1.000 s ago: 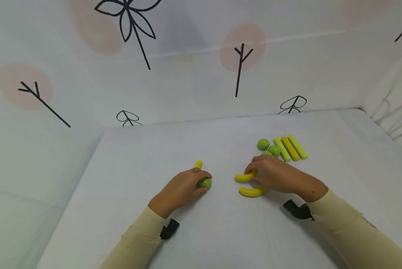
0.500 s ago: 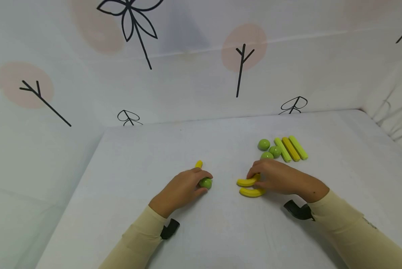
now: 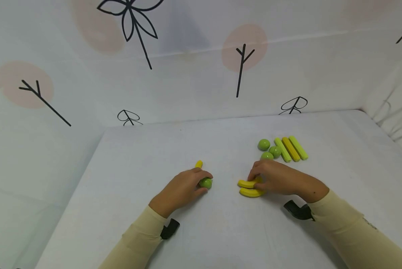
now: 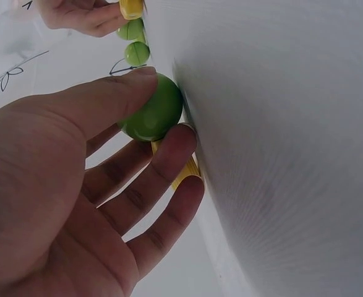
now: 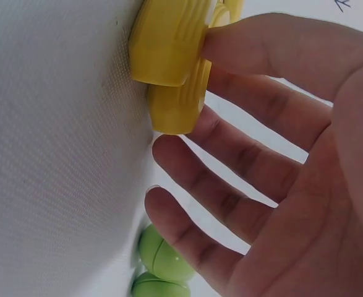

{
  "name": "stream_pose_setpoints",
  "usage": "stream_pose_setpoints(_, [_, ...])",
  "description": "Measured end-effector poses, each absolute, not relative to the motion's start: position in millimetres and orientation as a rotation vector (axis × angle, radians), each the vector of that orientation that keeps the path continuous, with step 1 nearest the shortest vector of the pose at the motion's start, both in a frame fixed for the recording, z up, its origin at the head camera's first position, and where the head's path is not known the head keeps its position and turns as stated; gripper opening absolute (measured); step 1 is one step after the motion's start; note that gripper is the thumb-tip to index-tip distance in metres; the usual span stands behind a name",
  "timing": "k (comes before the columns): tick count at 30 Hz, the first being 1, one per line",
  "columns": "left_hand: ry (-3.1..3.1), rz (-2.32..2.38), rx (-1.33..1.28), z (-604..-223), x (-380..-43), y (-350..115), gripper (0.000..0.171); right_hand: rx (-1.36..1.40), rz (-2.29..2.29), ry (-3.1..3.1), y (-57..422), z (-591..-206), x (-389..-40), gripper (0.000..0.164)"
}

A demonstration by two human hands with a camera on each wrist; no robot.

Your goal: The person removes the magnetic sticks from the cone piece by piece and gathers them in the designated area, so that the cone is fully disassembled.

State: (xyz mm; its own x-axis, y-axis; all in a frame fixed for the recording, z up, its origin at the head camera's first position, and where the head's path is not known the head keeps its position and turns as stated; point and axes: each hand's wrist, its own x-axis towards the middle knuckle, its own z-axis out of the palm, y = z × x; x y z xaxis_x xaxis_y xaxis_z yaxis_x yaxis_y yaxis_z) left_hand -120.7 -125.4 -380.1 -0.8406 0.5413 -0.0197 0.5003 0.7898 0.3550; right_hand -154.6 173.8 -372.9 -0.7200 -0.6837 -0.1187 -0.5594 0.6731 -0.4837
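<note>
My left hand (image 3: pixel 182 189) holds a glossy green ball (image 3: pixel 206 183) on the white table, thumb on one side and fingers on the other. A yellow piece (image 3: pixel 199 164) sticks out beyond that hand, mostly hidden by it. My right hand (image 3: pixel 283 177) pinches a curved yellow banana-shaped piece (image 3: pixel 246 184) by its right end. Just nearer lies a second curved yellow piece (image 3: pixel 250 192), bent the same way. In the right wrist view the ends of the held piece (image 5: pixel 176 111) and the nearer piece (image 5: pixel 169 46) are close together.
Beyond the right hand lie three green balls (image 3: pixel 263 144) in a cluster. Right of them, two lime sticks (image 3: pixel 282 149) flank a yellow stick (image 3: pixel 291 149). A white patterned cloth wall (image 3: pixel 187 82) rises behind the table (image 3: pixel 147 149).
My right hand has brought the held curved yellow piece nearer, down against or close beside the second one. The left hand and its green ball have stayed put.
</note>
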Motion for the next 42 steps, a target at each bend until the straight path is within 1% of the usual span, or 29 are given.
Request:
stream_pose_setpoints(13, [2.855, 0.501, 0.840, -382, -121, -123, 0.039, -0.994, -0.583, 2.674, 171, -378, -152, 0.010])
stream_pose_setpoints(20, [2.851, 0.508, 0.901, -378, -118, -126, 0.048, -1.024, -0.645, 2.750, 160, -376, -146, 0.012])
stream_pose_setpoints(23, [2.885, 0.498, 0.948, -377, -119, -130, 0.048, -1.006, -0.691, 2.780, 151, -375, -141, 0.014])
stream_pose_setpoints(25, [2.921, 0.470, 0.946, -377, -120, -132, 0.046, -1.006, -0.713, 2.801, 144, -375, -137, 0.015])
stream_pose_setpoints(28, [2.959, 0.407, 0.874, -377, -122, -132, 0.042, -1.000, -0.710, 2.852, 131, -377, -132, 0.018])
stream_pose_setpoints(32, [2.969, 0.372, 0.799, -376, -123, -132, 0.038, -1.014, -0.672, 2.898, 110, -378, -129, 0.025])
stream_pose_setpoints(37, [2.978, 0.409, 0.840, -378, -126, -133, 0.027, -1.010, -0.616, 2.901, 90, -379, -126, 0.031])
stream_pose_setpoints(42, [2.987, 0.422, 0.878, -380, -128, -134, 0.022, -0.994, -0.613, 2.878, 79, -383, -126, 0.029])
